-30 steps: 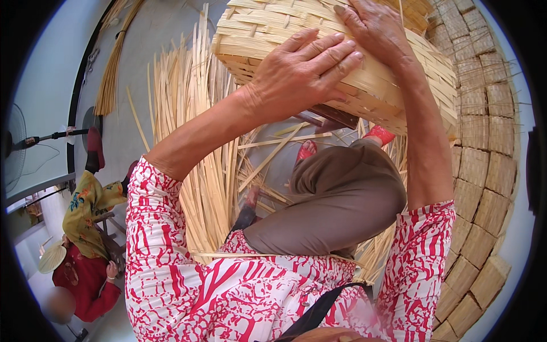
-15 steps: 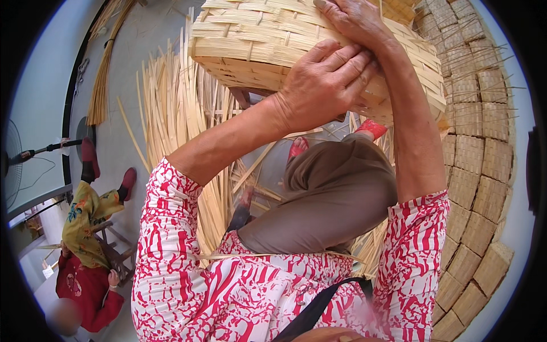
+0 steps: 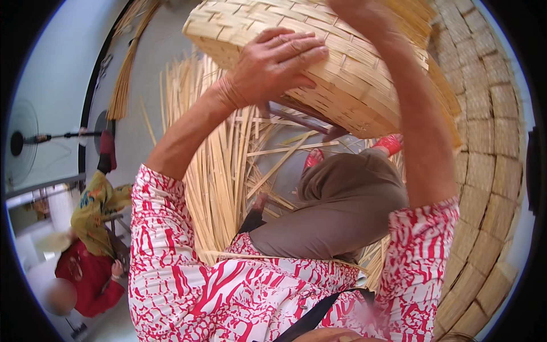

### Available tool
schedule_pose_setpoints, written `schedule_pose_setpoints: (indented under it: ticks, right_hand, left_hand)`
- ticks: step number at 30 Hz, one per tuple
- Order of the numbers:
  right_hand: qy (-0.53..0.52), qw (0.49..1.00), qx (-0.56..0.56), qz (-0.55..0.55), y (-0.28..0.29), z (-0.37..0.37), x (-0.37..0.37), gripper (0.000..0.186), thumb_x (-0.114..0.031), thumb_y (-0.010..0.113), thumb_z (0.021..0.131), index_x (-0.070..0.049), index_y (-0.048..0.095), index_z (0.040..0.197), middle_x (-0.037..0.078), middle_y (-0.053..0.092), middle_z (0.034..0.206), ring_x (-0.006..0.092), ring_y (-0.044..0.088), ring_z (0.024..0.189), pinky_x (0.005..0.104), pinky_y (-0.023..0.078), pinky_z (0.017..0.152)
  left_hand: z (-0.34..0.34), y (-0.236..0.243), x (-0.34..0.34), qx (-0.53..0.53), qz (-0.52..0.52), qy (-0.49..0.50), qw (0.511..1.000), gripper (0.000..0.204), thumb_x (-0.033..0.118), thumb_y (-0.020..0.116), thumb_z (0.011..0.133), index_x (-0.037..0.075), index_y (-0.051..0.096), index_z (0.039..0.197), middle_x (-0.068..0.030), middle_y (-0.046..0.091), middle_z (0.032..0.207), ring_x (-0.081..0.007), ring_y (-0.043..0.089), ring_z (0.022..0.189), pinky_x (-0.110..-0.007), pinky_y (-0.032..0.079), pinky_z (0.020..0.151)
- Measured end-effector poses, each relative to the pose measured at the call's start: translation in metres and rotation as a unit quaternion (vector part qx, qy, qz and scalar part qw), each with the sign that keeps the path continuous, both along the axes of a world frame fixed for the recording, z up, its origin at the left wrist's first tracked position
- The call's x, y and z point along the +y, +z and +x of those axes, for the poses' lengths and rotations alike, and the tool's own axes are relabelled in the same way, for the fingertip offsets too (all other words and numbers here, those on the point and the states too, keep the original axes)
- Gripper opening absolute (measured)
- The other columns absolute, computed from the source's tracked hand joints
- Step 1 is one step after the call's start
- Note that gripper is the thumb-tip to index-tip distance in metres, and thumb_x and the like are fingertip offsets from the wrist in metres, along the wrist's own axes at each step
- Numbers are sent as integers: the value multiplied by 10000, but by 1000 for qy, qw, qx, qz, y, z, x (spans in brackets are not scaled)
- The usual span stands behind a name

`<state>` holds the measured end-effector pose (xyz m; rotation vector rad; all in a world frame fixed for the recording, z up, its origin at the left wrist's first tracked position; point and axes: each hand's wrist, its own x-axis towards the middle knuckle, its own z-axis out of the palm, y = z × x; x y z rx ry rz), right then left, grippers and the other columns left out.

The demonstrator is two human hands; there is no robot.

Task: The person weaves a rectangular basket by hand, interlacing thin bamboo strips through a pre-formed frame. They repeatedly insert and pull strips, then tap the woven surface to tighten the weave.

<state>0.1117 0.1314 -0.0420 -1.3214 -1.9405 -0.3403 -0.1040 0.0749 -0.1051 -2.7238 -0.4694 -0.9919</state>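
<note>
A pale woven bamboo-strip basket [image 3: 347, 74] lies tilted in front of me at the top of the view, with a dark wooden support [image 3: 302, 119] showing beneath it. My left hand [image 3: 282, 62] rests on its near side, fingers stretched out and thumb apart. At the upper edge, above the basket's right half, my right hand [image 3: 359, 10] is smeared by motion and partly cut off. Whether those fingers hold anything is hidden.
Long loose bamboo strips [image 3: 219, 182] spread over the floor beside my legs. Many woven blocks [image 3: 478, 154] stand in rows along the right. At the left are a fan [image 3: 23, 141], a bundle of thin sticks [image 3: 122, 85] and a seated person in a red top [image 3: 88, 273].
My hands have come apart: the left has slid leftward along the basket, the right has lifted toward the upper edge. The basket has turned, its near right corner now lower.
</note>
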Motion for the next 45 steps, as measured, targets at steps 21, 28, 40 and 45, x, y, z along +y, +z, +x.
schedule_pose_setpoints:
  ticks: [21, 28, 40, 45]
  right_hand:
    - [-93, 968, -107, -208, -3, 47, -102, 506, -336, 530, 1003, 11, 570, 1369, 221, 627, 1333, 395, 592, 1233, 486, 444, 1054]
    - [-86, 981, -123, -124, -37, 58, -87, 538, -365, 525, 986, -2, 558, 1382, 207, 620, 1327, 377, 580, 1235, 477, 421, 1064]
    - [-68, 989, -85, -98, -53, 68, -69, 517, -334, 550, 961, 5, 583, 1349, 215, 636, 1282, 388, 604, 1175, 480, 441, 1034]
    - [-50, 992, -78, -81, -51, 66, -72, 498, -320, 561, 961, 8, 593, 1335, 216, 641, 1262, 387, 608, 1166, 474, 453, 1025]
  left_hand:
    - [30, -14, -25, -41, 27, -56, 997, 587, 415, 748, 800, 170, 678, 1329, -12, 654, 1380, -179, 609, 1291, -377, 487, 1094]
    - [33, -19, -16, -46, 55, -68, 995, 510, 361, 776, 801, 151, 714, 1261, -16, 718, 1267, -191, 685, 1178, -354, 560, 998]
    - [69, -17, -45, -74, 17, -118, 990, 497, 291, 782, 822, 153, 697, 1292, -28, 669, 1343, -198, 630, 1258, -403, 488, 1082]
    - [93, -32, -50, -133, 48, -124, 982, 371, 181, 776, 828, 158, 751, 1198, -14, 703, 1276, -172, 670, 1187, -349, 551, 980]
